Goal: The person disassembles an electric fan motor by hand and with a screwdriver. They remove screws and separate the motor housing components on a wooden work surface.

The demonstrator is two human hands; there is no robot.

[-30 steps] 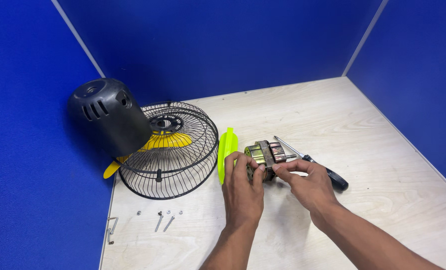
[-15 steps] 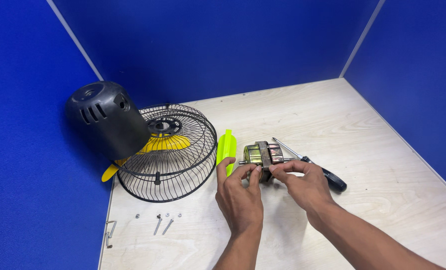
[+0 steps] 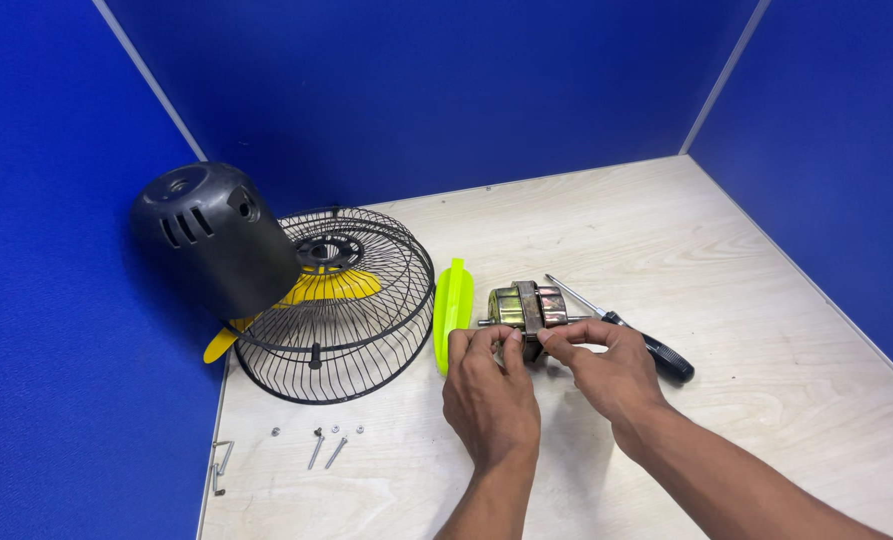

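a small metal motor (image 3: pixel 528 312) is held on the table (image 3: pixel 766 330) by the left hand (image 3: pixel 488 388) and the right hand (image 3: pixel 609 368), fingers pinched shut on it, beside a yellow blade (image 3: pixel 452 308) and a screwdriver (image 3: pixel 638 338).

I am seeing my two bare forearms coming in from the bottom edge, meeting near the fan motor (image 3: pixel 528 312). My left hand (image 3: pixel 488 398) and right hand (image 3: pixel 611 372) are wearing no gloves, rings or watch. No sleeve is showing on either arm; the nails are looking short and plain.
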